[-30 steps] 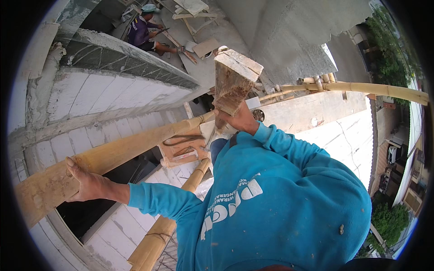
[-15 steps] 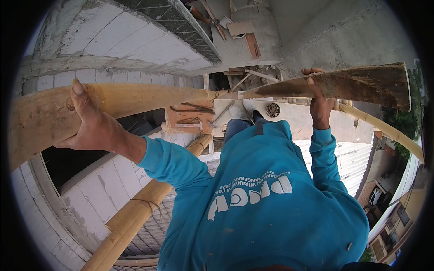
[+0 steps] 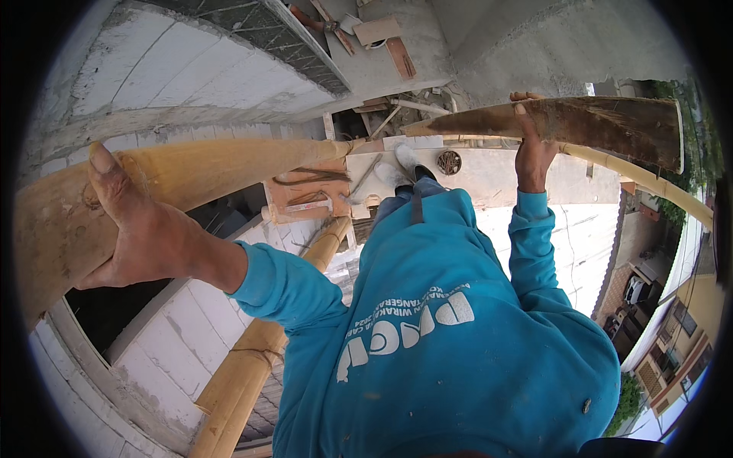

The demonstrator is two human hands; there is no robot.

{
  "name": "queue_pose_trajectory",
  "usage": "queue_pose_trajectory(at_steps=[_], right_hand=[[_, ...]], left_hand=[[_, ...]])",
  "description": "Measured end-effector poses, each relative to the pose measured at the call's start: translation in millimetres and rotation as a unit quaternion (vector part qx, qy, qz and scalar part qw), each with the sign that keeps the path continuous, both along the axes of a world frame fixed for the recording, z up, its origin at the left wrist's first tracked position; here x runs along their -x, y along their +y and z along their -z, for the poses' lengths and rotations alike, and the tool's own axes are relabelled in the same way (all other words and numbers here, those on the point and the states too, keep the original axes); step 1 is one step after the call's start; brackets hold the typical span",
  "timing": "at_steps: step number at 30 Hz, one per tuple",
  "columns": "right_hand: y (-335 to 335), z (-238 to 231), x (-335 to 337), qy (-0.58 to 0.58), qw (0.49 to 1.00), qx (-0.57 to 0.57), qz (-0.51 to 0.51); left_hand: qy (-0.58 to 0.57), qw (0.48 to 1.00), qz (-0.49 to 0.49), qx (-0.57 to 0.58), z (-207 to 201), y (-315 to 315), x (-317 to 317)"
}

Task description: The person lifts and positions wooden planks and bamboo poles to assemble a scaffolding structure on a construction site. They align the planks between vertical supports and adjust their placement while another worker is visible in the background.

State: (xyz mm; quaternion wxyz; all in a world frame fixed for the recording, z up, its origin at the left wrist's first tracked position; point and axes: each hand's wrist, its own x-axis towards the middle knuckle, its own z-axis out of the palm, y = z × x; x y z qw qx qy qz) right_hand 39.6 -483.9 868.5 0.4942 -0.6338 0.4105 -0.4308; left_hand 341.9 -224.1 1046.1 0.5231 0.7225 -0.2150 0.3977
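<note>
My left hand [image 3: 156, 233] is closed on a thick bamboo pole [image 3: 237, 160], its thumb lying over the near face while the other fingers are mostly hidden. The pole runs from the left rim toward the middle. On the right, a dark, rough wooden board [image 3: 611, 126] slants outward, and my right hand [image 3: 536, 156] grips it from below with thumb in front and fingertips showing above the top edge. Between the two hands, the inner ends of pole and board come close together; whether they touch I cannot tell.
Below lies a walkway with a round container [image 3: 449, 162] of small dark pieces. A hammer [image 3: 309, 204] rests on a brown panel [image 3: 275, 198]. A tied bamboo pole [image 3: 252, 351] runs along the lower left, beside a block wall [image 3: 179, 328]. White corrugated roofing [image 3: 569, 252] lies to the right.
The view has shifted, so the walkway and panel appear further left. My left hand sits lower and nearer the left rim. Both hands still hold the pole and the board.
</note>
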Motion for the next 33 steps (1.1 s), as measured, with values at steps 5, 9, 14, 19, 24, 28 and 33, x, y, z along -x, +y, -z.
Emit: queue_pose_trajectory(at_steps=[5,9,14,19,24,28,33], right_hand=[[-16,15,47,-0.041,0.990,0.016,0.133],[-19,6,81,-0.032,0.974,0.066,0.213],[-27,-2,115,-0.045,0.952,0.108,0.281],[-42,14,153,0.092,0.934,0.142,0.316],[-70,49,185,0.183,0.917,0.184,0.304],[-93,61,202,0.224,0.923,0.182,0.254],[-116,101,214,0.286,0.922,0.191,0.179]], left_hand=[[0.031,0.998,0.005,0.047,-1,0,0],[0.034,0.997,0.007,0.066,-1,2,-6],[0.049,0.995,-0.004,0.082,-5,-1,-8],[0.029,0.996,-0.037,0.075,-4,2,-14],[0.052,0.994,-0.067,0.072,-7,-4,4],[0.044,0.997,-0.045,0.046,-1,31,-1],[0.022,1.000,0.014,0.003,47,9,23]])
